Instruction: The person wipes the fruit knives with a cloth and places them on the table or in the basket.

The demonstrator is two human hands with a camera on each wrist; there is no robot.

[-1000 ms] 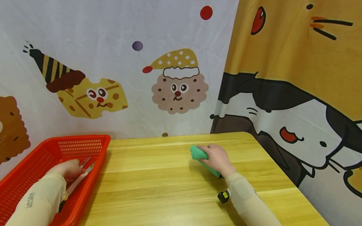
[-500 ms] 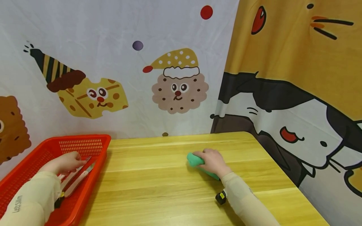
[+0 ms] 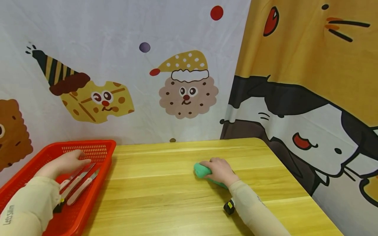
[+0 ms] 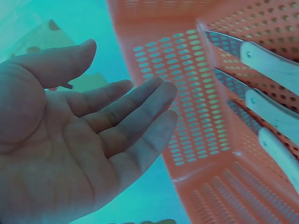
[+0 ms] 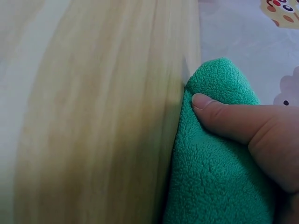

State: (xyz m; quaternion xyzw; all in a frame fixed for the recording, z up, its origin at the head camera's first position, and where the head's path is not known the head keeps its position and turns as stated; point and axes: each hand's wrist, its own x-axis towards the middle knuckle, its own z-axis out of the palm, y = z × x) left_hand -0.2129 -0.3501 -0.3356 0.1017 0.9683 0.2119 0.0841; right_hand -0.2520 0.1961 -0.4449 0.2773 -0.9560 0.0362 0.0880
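Observation:
My left hand (image 3: 63,164) hovers over the red basket (image 3: 111,154), holding nothing. In the left wrist view its palm shows and the fingers are loosely extended. Three knives with pale handles lie side by side at the basket's right side: a right knife (image 3: 79,191), a middle knife (image 3: 72,187) and a left knife (image 3: 67,183) partly under the hand. On the wooden table, my right hand (image 3: 220,171) grips a folded green cloth (image 3: 202,170). The right wrist view shows the thumb pressed on the towelling of the cloth (image 5: 219,172); the other fingers are hidden.
The basket has perforated walls and stands at the left of the wooden table (image 3: 153,196). Behind the table hangs a printed cloth backdrop (image 3: 147,111), with a yellow and black section on the right. Small black wrist cameras sit below both wrists.
My left hand has risen away from the knives and moved up and left, uncovering more of their handles. The right hand and green cloth have shifted slightly left and toward me.

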